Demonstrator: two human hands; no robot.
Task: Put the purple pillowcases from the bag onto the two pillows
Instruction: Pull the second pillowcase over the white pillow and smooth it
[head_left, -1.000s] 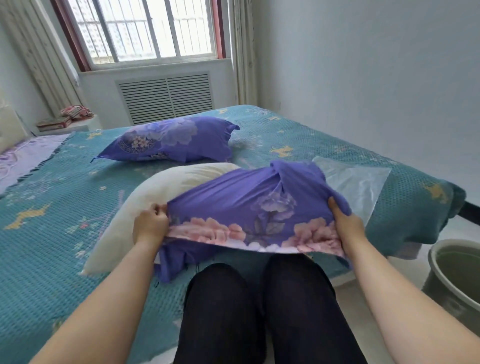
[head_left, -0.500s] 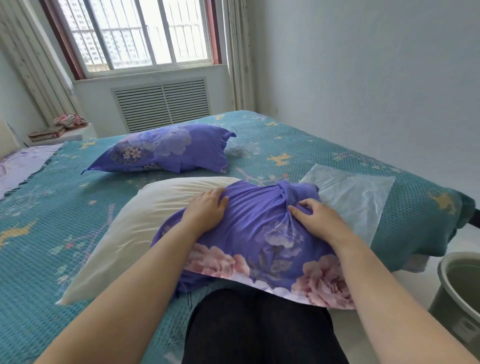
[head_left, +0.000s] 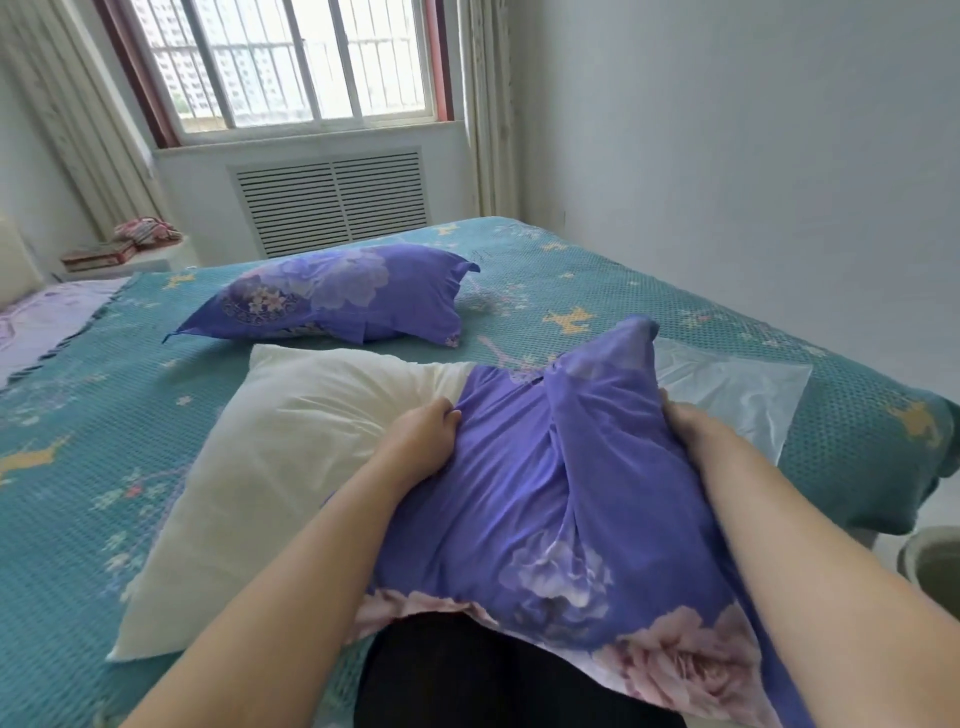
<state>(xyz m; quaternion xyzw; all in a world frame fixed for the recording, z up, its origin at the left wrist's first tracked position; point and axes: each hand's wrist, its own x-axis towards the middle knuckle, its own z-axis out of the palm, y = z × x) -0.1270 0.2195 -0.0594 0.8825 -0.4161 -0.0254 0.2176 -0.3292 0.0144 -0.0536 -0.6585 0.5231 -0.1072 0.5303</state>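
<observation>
1. The soft purple floral cotton pillowcase (head_left: 561, 493), centre to lower right of frame, is drawn partway over the plump cream-white bare pillow (head_left: 291, 467); the pillow's left half sticks out uncovered toward centre left.
2. The left hand (head_left: 421, 441) has its fingers curled into a bunch of cloth at the pillowcase's left edge, where purple meets white. It is gripping.
3. The right hand (head_left: 691, 431) is at the pillowcase's right edge, fingers tucked behind the fabric. It looks to be holding cloth, though the fingertips are hidden.
4. Handling, by my guess: the pillowcase is light, limp and creases easily, with a deep fold down its middle. The pillow is light but bulky and squashy, so it probably gives under a push rather than sliding. The fabric likely drags on the filling.
5. Best hold, I judge: pinch the case's edges on both sides near the open mouth and work them along the pillow evenly, else one corner bunches.
6. Count: two pillows and two purple pillowcases. The finished purple-cased pillow (head_left: 332, 299) lies at upper centre left on the teal patterned bedspread (head_left: 67, 493).
7. One flat clear plastic bag (head_left: 727, 389) lies at centre right on the bed, just beyond the right hand. It looks empty.
</observation>
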